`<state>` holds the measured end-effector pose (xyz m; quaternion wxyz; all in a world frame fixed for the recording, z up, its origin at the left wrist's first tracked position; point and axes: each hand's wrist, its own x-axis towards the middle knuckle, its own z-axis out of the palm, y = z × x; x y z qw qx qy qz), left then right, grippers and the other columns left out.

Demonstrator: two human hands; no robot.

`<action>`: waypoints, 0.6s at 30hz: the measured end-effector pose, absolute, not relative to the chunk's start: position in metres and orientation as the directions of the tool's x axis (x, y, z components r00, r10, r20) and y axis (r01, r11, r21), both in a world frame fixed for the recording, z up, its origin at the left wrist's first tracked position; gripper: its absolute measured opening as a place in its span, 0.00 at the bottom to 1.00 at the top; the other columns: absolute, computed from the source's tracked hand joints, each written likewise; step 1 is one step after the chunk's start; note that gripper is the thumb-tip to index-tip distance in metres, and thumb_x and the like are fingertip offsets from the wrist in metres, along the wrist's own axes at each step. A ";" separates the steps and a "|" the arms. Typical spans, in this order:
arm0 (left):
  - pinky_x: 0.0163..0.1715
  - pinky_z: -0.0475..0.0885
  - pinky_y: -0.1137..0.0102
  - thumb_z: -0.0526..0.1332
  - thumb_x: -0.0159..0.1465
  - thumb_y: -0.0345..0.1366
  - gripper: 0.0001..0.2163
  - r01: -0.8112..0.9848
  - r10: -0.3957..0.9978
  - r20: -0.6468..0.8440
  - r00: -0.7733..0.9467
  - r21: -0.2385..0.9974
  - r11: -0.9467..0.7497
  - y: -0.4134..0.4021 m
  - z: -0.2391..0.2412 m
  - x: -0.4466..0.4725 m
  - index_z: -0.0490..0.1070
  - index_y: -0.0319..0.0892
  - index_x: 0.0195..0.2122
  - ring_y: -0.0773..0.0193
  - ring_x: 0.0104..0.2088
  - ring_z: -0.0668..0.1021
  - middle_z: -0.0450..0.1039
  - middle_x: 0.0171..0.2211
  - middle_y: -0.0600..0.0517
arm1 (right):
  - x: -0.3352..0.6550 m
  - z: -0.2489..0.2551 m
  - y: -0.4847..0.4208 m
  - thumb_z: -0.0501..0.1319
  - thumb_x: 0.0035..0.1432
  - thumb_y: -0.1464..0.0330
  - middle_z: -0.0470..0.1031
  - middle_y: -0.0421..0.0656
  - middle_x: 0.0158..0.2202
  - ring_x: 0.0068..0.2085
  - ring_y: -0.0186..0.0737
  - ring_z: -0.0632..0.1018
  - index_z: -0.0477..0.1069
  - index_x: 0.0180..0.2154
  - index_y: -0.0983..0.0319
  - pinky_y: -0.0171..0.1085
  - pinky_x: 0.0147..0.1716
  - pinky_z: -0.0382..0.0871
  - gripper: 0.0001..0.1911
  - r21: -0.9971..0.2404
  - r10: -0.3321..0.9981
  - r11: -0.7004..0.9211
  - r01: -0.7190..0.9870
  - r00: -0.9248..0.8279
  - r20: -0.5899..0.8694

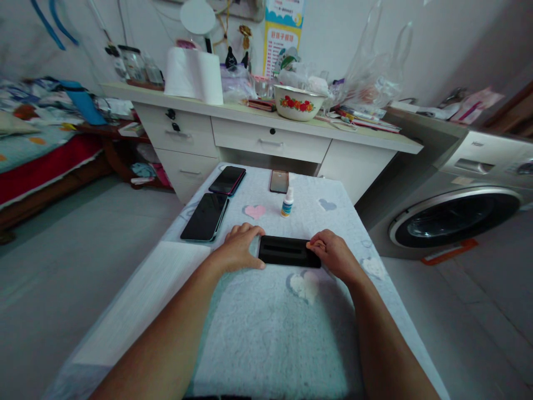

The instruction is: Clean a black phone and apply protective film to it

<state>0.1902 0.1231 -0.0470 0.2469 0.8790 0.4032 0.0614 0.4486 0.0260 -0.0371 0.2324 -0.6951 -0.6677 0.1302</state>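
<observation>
A black phone [287, 251] lies flat and crosswise on the cloth-covered table [266, 333], dark screen upward. My left hand [241, 249] grips its left end, with the thumb at the near edge and the fingers at the far edge. Over the phone's right end, my right hand [335, 254] is closed in a pinch with its fingertips at the screen. Whatever sits in those fingertips is too small to name. Just beyond the phone stands a small white spray bottle [287, 203] with a blue and yellow label.
Two dark phones, one nearer [205, 216] and one farther [227, 180], lie on the table's left side. A smaller phone [279, 181] rests near the far edge. Behind are a white desk [270, 133] with a flowered bowl [298, 103]; a washing machine [453, 183] stands right.
</observation>
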 end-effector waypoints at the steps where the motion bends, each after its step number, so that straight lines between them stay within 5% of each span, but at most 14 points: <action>1: 0.48 0.62 0.62 0.67 0.42 0.47 0.33 0.679 0.739 -0.092 0.667 0.483 -0.553 0.123 -0.047 0.190 0.61 0.52 0.50 0.50 0.51 0.64 0.62 0.49 0.52 | 0.448 -0.037 0.026 0.58 0.56 0.68 0.71 0.43 0.33 0.35 0.37 0.72 0.72 0.32 0.61 0.35 0.36 0.63 0.05 -0.497 0.987 -0.002 0.868 0.080 0.136; 18: 0.48 0.62 0.62 0.68 0.42 0.46 0.33 0.678 0.744 -0.083 0.663 0.490 -0.549 0.122 -0.047 0.190 0.61 0.52 0.50 0.50 0.50 0.64 0.62 0.49 0.51 | 0.438 -0.039 0.028 0.55 0.53 0.76 0.70 0.42 0.34 0.36 0.36 0.71 0.71 0.31 0.61 0.35 0.38 0.62 0.07 -0.489 0.980 0.060 0.870 0.042 0.194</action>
